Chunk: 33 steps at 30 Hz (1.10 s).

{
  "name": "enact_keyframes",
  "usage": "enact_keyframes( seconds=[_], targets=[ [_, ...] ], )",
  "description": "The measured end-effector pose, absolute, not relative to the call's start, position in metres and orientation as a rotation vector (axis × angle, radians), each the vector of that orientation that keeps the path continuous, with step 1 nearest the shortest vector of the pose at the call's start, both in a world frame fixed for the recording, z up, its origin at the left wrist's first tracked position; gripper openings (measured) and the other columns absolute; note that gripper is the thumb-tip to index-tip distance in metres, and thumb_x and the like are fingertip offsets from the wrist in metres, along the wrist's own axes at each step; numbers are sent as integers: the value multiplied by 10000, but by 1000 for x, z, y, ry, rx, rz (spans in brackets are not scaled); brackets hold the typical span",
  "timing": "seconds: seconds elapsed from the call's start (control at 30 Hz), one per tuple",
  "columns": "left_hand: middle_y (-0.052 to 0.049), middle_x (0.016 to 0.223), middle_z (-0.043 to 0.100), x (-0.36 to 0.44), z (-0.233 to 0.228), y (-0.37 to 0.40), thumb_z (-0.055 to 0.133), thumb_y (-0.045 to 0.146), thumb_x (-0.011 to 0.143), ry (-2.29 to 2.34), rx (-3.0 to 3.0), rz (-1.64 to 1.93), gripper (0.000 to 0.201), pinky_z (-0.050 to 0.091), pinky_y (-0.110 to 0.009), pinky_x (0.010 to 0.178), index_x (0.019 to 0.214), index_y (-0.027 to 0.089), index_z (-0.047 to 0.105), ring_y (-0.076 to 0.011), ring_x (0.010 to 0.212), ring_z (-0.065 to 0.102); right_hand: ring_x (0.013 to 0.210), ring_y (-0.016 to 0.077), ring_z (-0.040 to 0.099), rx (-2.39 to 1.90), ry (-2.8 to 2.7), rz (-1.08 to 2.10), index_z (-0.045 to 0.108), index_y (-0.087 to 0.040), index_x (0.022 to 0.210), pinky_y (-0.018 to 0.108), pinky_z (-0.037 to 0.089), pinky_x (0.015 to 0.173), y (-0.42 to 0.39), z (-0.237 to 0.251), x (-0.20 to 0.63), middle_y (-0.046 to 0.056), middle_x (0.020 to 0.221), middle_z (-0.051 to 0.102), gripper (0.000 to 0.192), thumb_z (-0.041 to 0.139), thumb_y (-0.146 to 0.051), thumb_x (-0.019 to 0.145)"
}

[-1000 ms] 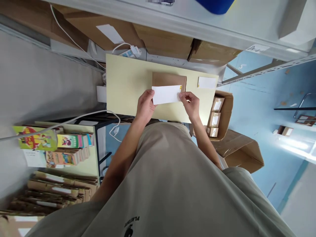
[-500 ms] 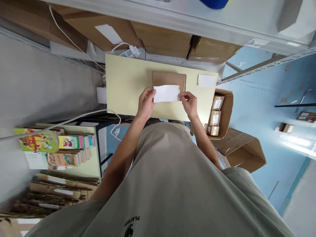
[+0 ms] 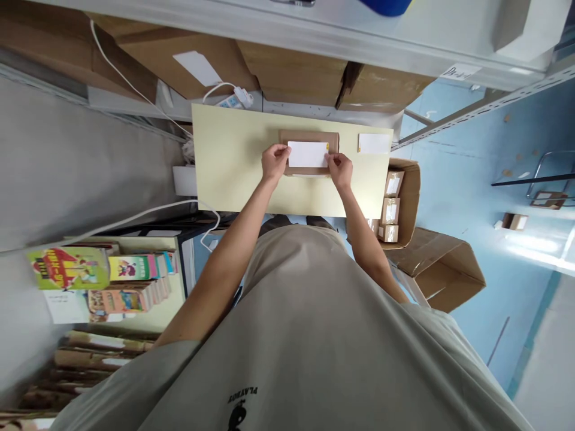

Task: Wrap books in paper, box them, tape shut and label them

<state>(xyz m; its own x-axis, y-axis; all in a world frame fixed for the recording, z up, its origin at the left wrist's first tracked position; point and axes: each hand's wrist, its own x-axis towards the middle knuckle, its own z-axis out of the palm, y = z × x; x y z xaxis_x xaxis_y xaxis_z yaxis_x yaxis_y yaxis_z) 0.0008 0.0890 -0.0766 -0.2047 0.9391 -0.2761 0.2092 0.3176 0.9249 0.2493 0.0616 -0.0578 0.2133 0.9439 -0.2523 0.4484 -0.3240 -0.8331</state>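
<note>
A grey metal shelf [image 3: 426, 36] stretches above and beyond the far edge of the table [image 3: 233, 173], which is pale yellow and lies in front of the person. Large cardboard cartons [image 3: 291, 78] stand in a row under the shelf, just past the table's far edge. By the table's right end sits an open carton [image 3: 411, 197] with small taped boxes [image 3: 392, 209] in it; a second open carton [image 3: 431, 248] lies tipped beside that one, nearer the person than the table. Flattened cardboard [image 3: 90, 359] is stacked to the left of the table and nearer the person, with colourful books [image 3: 130, 267] between the two.

A brown box [image 3: 308, 136] lies flat near the middle of the table. Over its top are the left hand [image 3: 275, 161] and the right hand [image 3: 340, 169], thumbs and fingers pinched on opposite ends of a white slip [image 3: 308, 154]. The slip is stretched level above the table's middle, in front of the box top; whether it touches the cardboard I cannot tell. Another white slip [image 3: 374, 143] lies at the table's right end. A small yellow mark [image 3: 327, 146] shows on the held slip, at the corner toward the table's far right.
</note>
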Motion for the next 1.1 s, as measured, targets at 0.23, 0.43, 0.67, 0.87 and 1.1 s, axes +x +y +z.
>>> enact_keyframes(
  seconds=[0.23,0.43,0.67,0.87,1.1],
  targets=[
    [-69,981,832,8,-92,90,804,374,987,1727,1123,960,160,600,-340,896,972,215,795,-229,934,771,979,257,762,-2006,-1300,926,737,-228,1003,409,612,973,62,-72,243,112,1096,824,319,657,-508,1132],
    [-55,927,805,13,-100,95,805,335,960,1761,1034,957,124,579,-334,868,973,212,812,-219,889,739,998,268,763,-2042,-1342,891,735,-234,996,412,611,997,64,-79,244,115,1097,825,367,638,-558,1137],
    [-38,846,754,11,-106,100,830,372,926,1792,975,924,150,580,-348,870,945,224,813,-233,887,723,1051,272,758,-2066,-1352,864,740,-244,1050,413,617,1029,64,-78,239,119,1119,817,407,582,-603,1158],
    [-39,837,751,11,-105,101,826,367,889,1800,944,928,142,587,-348,859,913,228,810,-230,866,724,1097,285,757,-2156,-1353,907,714,-242,1059,451,610,1081,65,-65,233,147,1214,795,284,593,-478,1163],
    [-50,859,772,11,-101,102,826,425,889,1813,956,903,207,592,-349,881,919,220,810,-230,894,729,1067,274,750,-2120,-1346,844,701,-242,1026,430,635,1044,66,-66,228,139,1164,789,271,598,-458,1154]
  ],
)
